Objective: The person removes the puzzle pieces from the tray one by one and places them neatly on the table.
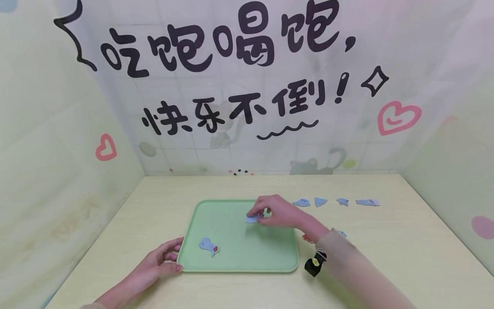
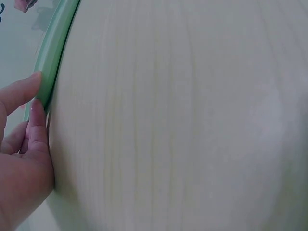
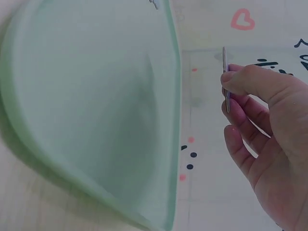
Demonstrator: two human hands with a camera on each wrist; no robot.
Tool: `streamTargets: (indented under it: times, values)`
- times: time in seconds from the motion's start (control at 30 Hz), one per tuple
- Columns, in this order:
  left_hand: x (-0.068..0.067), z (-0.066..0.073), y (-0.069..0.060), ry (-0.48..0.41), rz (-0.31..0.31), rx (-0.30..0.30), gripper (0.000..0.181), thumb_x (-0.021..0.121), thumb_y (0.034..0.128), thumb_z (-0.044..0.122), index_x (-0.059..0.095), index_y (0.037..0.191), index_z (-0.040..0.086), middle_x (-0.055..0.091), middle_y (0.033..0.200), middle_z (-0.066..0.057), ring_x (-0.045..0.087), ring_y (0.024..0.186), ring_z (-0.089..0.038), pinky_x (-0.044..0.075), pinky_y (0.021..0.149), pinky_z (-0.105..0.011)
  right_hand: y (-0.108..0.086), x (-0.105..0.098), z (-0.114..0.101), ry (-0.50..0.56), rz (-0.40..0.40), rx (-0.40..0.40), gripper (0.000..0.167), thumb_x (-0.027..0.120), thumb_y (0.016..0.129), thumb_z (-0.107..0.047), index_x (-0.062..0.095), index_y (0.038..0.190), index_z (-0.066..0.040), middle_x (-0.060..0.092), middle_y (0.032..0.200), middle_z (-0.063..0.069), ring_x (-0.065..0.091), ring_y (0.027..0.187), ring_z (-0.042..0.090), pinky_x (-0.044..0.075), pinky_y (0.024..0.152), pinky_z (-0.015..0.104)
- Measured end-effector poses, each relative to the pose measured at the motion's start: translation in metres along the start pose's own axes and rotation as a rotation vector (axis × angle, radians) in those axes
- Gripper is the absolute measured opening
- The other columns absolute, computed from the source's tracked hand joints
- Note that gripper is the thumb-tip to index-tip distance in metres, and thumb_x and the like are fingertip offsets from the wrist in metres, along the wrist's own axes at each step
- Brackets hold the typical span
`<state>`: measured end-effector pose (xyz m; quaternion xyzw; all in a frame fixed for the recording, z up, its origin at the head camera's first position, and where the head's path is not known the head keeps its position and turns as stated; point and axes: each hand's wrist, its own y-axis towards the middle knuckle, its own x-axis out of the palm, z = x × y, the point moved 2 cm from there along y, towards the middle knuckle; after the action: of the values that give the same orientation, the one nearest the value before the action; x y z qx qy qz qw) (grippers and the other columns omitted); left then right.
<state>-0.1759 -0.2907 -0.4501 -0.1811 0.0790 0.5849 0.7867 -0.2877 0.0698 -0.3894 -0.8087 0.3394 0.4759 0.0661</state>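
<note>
A light green tray lies on the table. My left hand grips its front left corner; the left wrist view shows a thumb and a finger on the rim. Above the tray's back right part, my right hand pinches a thin, flat blue piece, like a jigsaw or cut-out piece. This piece appears edge-on in the right wrist view, between thumb and fingers. Another flat blue piece with a small red patch rests on the tray's front left area.
Several flat bluish pieces lie in a row on the table at the back right. Nearer, a red piece and a blue one are partly hidden by the right arm. Printed cloth walls enclose the table behind and at both sides.
</note>
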Motion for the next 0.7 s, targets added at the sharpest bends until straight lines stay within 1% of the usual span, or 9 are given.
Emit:
streamTargets:
  times: [0.1, 0.27, 0.37, 0.43, 0.6, 0.7]
  values:
    - [0.0, 0.0, 0.001, -0.005, 0.003, -0.005, 0.083, 0.073, 0.0843, 0.014, 0.028, 0.153, 0.0, 0.043, 0.138, -0.021, 0.055, 0.102, -0.006, 0.047, 0.086, -0.018, -0.009, -0.005, 0.001, 0.002, 0.024, 0.003, 0.027, 0.067, 0.088, -0.007, 0.076, 0.111, -0.018, 0.071, 0.102, -0.005, 0.063, 0.089, 0.004, 0.054, 0.08, 0.026]
    - [0.0, -0.001, 0.001, 0.002, 0.005, 0.005, 0.083, 0.073, 0.0839, 0.013, 0.028, 0.153, -0.001, 0.044, 0.138, -0.022, 0.055, 0.102, -0.006, 0.048, 0.086, -0.018, -0.023, -0.014, 0.006, -0.011, 0.066, -0.002, 0.026, 0.068, 0.088, -0.006, 0.076, 0.11, -0.017, 0.071, 0.104, -0.003, 0.063, 0.091, 0.007, 0.056, 0.081, 0.034]
    - [0.0, -0.002, 0.001, 0.003, 0.001, 0.01, 0.083, 0.073, 0.0843, 0.013, 0.028, 0.153, -0.001, 0.044, 0.138, -0.021, 0.055, 0.102, -0.006, 0.048, 0.086, -0.018, -0.032, -0.021, 0.009, -0.008, 0.087, 0.013, 0.025, 0.068, 0.089, -0.007, 0.076, 0.11, -0.017, 0.071, 0.104, -0.002, 0.062, 0.09, 0.009, 0.056, 0.081, 0.037]
    - [0.0, -0.002, 0.001, 0.001, -0.001, 0.009, 0.083, 0.073, 0.0845, 0.013, 0.028, 0.153, -0.001, 0.044, 0.137, -0.02, 0.054, 0.102, -0.006, 0.047, 0.086, -0.018, -0.039, -0.026, 0.011, -0.009, 0.101, 0.025, 0.025, 0.069, 0.089, -0.007, 0.076, 0.11, -0.017, 0.071, 0.104, -0.002, 0.062, 0.089, 0.009, 0.056, 0.079, 0.037]
    - [0.0, -0.001, 0.001, 0.001, 0.001, 0.009, 0.083, 0.073, 0.0845, 0.014, 0.028, 0.153, -0.001, 0.044, 0.138, -0.021, 0.054, 0.102, -0.006, 0.048, 0.086, -0.018, -0.056, -0.036, 0.02, -0.053, 0.152, 0.03, 0.026, 0.07, 0.088, -0.007, 0.075, 0.111, -0.018, 0.071, 0.103, -0.004, 0.061, 0.087, 0.008, 0.054, 0.074, 0.029]
    - [0.0, -0.001, 0.001, 0.002, 0.002, 0.009, 0.083, 0.073, 0.0845, 0.014, 0.028, 0.153, -0.001, 0.045, 0.138, -0.022, 0.055, 0.102, -0.006, 0.048, 0.086, -0.018, -0.067, -0.041, 0.026, -0.062, 0.174, 0.047, 0.026, 0.071, 0.088, -0.008, 0.075, 0.112, -0.019, 0.071, 0.102, -0.005, 0.06, 0.086, 0.007, 0.053, 0.073, 0.028]
